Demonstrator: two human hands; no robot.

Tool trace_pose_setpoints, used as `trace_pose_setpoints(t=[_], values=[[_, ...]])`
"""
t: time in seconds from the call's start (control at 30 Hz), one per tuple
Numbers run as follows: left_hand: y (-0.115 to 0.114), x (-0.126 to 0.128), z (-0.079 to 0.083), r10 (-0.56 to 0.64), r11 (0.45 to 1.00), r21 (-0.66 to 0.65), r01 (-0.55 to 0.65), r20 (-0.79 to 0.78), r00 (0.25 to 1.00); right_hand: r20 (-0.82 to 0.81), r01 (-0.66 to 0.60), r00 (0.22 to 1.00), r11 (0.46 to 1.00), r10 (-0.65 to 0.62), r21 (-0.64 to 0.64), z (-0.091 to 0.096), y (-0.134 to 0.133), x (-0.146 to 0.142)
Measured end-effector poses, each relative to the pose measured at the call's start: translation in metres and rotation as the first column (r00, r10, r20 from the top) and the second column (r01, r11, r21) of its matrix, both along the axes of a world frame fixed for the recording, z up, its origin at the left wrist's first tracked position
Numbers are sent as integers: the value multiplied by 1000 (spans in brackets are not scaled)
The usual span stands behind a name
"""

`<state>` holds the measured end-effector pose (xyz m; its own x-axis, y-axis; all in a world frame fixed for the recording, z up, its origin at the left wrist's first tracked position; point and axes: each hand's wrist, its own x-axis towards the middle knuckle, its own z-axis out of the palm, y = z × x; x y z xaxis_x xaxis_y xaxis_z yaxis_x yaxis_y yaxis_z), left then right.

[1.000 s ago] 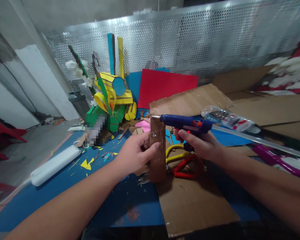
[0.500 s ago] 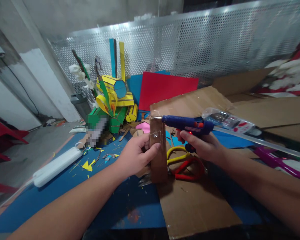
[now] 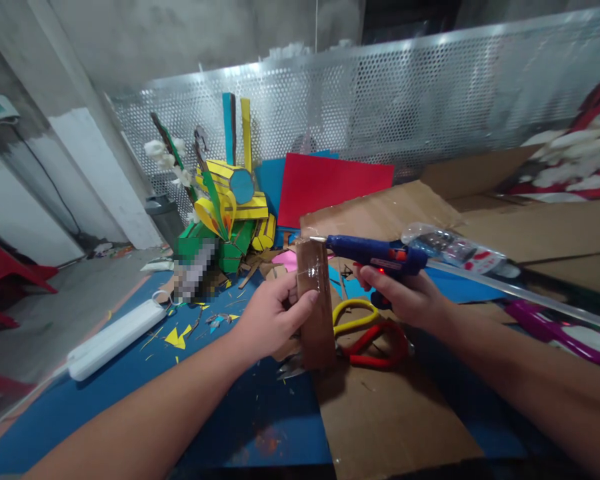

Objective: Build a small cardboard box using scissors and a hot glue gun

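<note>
My left hand grips a narrow brown cardboard strip held upright, thumb on its near face. Shiny clear tape or glue shows on that face. A blue hot glue gun is in my right hand, its red light lit and a long clear glue stick running out of its back. The metal nozzle lies at the strip's top edge; whether it touches I cannot tell. Behind and right of the strip lie scissors with one yellow and one red handle. A flat cardboard piece lies below them.
A white power strip and yellow paper scraps lie on the blue table at left. Behind stand a yellow-and-green cardboard model and a red sheet. A purple tool and large cardboard sheets are at right.
The view has shifted slightly, so the background sits a little lower. Both hands keep their grips, and the nozzle stays at the strip's top with hardly any movement.
</note>
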<state>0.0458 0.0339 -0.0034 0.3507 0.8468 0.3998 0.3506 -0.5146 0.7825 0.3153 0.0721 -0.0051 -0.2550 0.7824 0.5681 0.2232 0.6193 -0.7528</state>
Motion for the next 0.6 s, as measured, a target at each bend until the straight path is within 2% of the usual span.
trace_pose_setpoints(t=[0.37,0.6], values=[[0,0,-1,34,999,14,-34,12,999,-6,31,999,999,-31,-14,-7,3,4],[1,0,-4,36,999,5,-36,27,999,-10,62,998,998,-62,-4,0,-3,1]])
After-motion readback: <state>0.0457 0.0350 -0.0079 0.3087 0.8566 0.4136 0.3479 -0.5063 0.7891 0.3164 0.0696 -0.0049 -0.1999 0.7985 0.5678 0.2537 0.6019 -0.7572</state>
